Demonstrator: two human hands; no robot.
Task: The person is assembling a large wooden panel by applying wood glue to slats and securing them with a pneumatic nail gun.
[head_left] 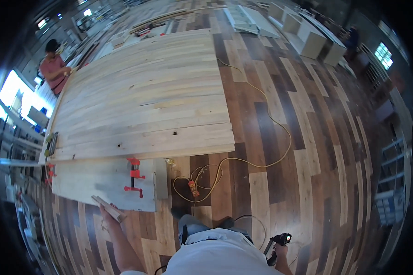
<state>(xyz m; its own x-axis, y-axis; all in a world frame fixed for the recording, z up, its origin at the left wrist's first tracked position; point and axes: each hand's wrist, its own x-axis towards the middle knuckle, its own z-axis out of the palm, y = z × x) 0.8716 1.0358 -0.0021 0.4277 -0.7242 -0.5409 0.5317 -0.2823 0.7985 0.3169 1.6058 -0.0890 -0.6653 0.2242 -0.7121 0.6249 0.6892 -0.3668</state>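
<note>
My left hand (106, 217) is closed around short wooden strips (109, 209), held low beside the white panel below the large wooden panel. In my right hand (280, 252), at the lower right, is a black pistol-grip power tool (280, 239); its exact kind is hard to tell. The large wooden panel (147, 101), made of many pale joined strips, lies flat in front of me. A red clamp (134, 176) grips its near edge, hanging over the white panel (92, 181). Another red clamp (50, 174) sits at the near left corner.
A yellow cord (280, 123) with an orange power outlet block (193, 189) snakes over the plank-patterned floor (307, 151). A co-worker (54, 66) stands at the panel's far left. White cabinet boxes (303, 36) stand far right; a ladder-like rack (392, 156) is at right.
</note>
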